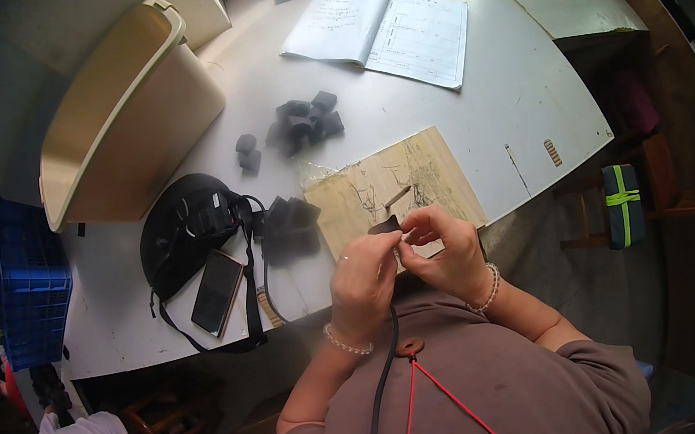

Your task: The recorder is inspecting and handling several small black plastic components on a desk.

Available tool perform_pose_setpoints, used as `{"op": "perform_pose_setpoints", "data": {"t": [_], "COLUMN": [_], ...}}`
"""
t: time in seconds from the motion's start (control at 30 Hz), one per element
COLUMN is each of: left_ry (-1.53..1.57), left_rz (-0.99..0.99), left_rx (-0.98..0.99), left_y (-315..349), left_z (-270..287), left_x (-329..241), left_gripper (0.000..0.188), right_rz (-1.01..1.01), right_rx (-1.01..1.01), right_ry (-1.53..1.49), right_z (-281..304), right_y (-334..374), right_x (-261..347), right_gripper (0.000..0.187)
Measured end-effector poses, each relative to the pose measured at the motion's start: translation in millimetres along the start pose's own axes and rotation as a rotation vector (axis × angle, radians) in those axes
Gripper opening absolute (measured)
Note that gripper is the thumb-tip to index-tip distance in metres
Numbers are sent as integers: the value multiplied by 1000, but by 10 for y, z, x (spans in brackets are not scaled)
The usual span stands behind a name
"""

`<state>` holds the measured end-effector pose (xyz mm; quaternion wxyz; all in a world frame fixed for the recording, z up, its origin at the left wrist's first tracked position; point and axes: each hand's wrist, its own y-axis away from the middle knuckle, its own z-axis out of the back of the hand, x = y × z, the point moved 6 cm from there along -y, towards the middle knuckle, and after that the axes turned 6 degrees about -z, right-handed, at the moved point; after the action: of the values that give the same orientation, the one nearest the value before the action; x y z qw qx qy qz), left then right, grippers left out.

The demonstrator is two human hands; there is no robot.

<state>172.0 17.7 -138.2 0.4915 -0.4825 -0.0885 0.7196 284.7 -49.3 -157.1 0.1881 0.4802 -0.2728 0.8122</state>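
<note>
Brown shirt [467,369] fills the near edge, red cord [461,403] running down it; just beyond, the left hand [363,277] and right hand [448,252] meet, fingertips pinching a small black piece [385,225] over the near part of the wooden board [337,205]; farther left sit a beige plastic tub [177,108] and a blue plastic crate [30,284], whose contents I cannot make out.

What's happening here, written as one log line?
left hand: holding small black piece | right hand: pinched beside it | nearby: pale rectangular wooden board | left of board: clustered small black blocks
</note>
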Motion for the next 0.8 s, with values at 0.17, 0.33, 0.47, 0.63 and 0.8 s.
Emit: {"op": "perform_pose_setpoints", "data": {"t": [0.17, 0.33, 0.47, 0.63, 0.8], "left_ry": [12, -5, 219, 117, 216], "left_rz": [4, 64, 371, 153, 175], "left_rx": [-13, -51, -34, -51, -32], "left_y": [23, 23, 93, 49, 53], "left_z": [-26, -11, -41, -15, -66], "left_x": [52, 122, 346, 218, 195], "left_gripper": [27, 26, 17, 14, 14], "right_rz": [-59, 144, 128, 16, -14], "right_rx": [34, -108, -46, -17, -95], "right_ry": [-37, -102, -136, -159, -93], "right_z": [-34, 32, -5, -25, -15], "right_y": [-21, -21, -18, -24, -30], "right_x": [-31, 37, 98, -50, -60], "right_gripper": [17, 17, 19, 22, 25]}}
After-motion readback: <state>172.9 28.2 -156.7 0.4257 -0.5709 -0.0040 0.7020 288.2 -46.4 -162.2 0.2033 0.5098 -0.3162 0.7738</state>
